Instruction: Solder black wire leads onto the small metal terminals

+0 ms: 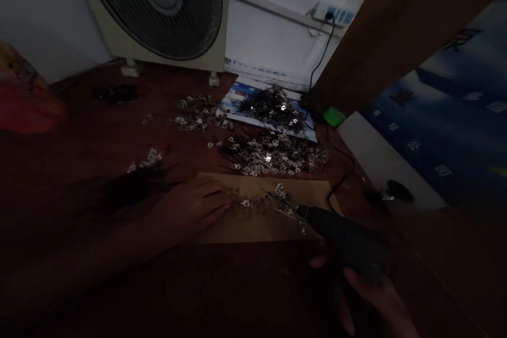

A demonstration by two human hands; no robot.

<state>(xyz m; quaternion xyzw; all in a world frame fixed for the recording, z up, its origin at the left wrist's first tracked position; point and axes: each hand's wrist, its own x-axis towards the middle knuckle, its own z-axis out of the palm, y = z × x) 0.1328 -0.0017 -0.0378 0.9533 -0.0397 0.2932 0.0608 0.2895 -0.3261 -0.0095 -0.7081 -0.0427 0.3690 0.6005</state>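
Observation:
My left hand (194,203) rests at the left side of a brown cardboard sheet (237,229). Its fingers are bent together, and what they hold, if anything, is too dark to make out. A small shiny metal piece (245,203) lies just past its fingertips. My right hand (380,296) grips a dark soldering gun (344,232), whose thin metal tip points left over the cardboard. Beside that tip lie several more small metal pieces (280,190). A dark bundle of thin wires (130,187) lies left of my left hand.
Piles of small metal pieces (273,153) and dark wires (269,103) lie behind the cardboard, the latter on a printed sheet (232,105). A box fan (219,21) stands at the back. A black cord (322,58) runs down from a power strip (340,15).

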